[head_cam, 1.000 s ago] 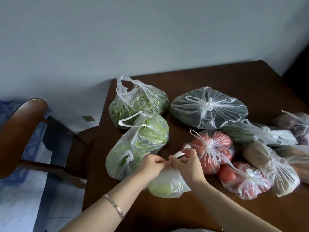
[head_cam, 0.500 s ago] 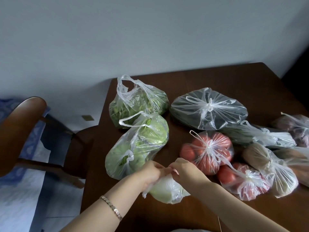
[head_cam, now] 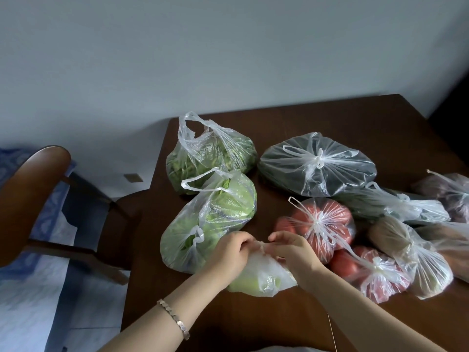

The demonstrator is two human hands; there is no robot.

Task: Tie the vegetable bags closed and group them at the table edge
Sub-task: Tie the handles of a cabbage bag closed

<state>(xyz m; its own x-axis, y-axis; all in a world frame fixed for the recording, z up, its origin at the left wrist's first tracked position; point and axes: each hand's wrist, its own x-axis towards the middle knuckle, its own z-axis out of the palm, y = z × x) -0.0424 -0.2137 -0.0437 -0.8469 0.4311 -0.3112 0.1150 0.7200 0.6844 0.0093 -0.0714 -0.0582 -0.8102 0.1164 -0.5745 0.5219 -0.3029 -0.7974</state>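
A small clear bag holding a pale green vegetable [head_cam: 261, 279] lies near the front of the dark wooden table [head_cam: 342, 118]. My left hand [head_cam: 228, 257] and my right hand [head_cam: 294, 255] both pinch its twisted handles at the bag's top, knuckles close together. To the left lie two open-handled bags of leafy greens [head_cam: 210, 219] [head_cam: 210, 156]. Knotted bags sit to the right: dark greens [head_cam: 317, 165], tomatoes [head_cam: 322, 224] [head_cam: 375, 275], a brown vegetable [head_cam: 411, 252].
A wooden chair [head_cam: 33, 194] stands left of the table. More knotted bags [head_cam: 396, 204] [head_cam: 446, 194] crowd the right edge. A pale wall rises behind the table.
The handle loop that stuck up between my hands a second ago has been drawn down; my hands sit lower and tighter over the bag's top.
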